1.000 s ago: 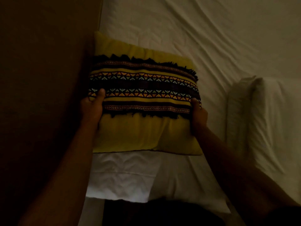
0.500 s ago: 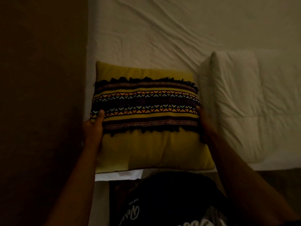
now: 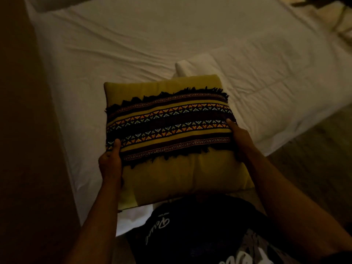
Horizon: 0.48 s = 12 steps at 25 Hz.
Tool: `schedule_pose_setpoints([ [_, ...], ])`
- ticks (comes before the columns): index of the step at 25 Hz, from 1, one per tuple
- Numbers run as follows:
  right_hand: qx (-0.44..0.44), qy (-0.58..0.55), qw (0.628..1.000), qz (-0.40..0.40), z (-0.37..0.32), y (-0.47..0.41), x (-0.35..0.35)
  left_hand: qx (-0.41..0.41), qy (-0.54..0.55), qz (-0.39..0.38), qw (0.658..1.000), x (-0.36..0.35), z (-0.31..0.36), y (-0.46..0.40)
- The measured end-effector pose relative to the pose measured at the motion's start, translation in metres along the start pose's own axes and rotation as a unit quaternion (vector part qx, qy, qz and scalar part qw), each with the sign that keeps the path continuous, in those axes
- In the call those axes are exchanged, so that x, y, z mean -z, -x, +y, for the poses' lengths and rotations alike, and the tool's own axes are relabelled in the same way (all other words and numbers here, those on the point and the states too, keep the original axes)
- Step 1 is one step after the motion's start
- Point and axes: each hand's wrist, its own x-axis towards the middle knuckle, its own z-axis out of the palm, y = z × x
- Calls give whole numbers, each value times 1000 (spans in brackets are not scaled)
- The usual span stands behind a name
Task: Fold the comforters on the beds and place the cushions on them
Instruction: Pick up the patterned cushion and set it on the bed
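Note:
A yellow cushion (image 3: pixel 171 174) with a dark patterned, fringed band across its middle is held flat in front of me over the near edge of the bed (image 3: pixel 106 60). My left hand (image 3: pixel 110 162) grips its left side, thumb on top. My right hand (image 3: pixel 240 138) grips its right side the same way. A folded white comforter (image 3: pixel 266 82) lies on the bed just right of and behind the cushion; the cushion's far right corner overlaps its edge. The room is dim.
A dark brown wall or headboard (image 3: pixel 24 149) runs along the bed's left side. Wooden floor (image 3: pixel 314 159) shows at the right beyond the mattress corner. My dark printed shirt (image 3: pixel 190 231) fills the bottom. Something pale and crumpled lies at the far top right (image 3: pixel 341 21).
The cushion, still gripped on both sides, has come back toward me and rightward, away from the wall. The view has swung to show more of the bed and the folded comforter.

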Motion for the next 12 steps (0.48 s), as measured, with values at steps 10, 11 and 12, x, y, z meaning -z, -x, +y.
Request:
schedule_pose_setpoints([
  [10, -6, -155, 985, 81, 0, -14, 237, -73, -78, -130, 986, -196, 28, 119],
  [11, -2, -161, 984, 78, -3, -17, 263, -76, -75, -136, 985, -218, 28, 135],
  [12, -6, -161, 984, 79, -7, -19, 288, -79, -73, -142, 984, -239, 28, 151],
])
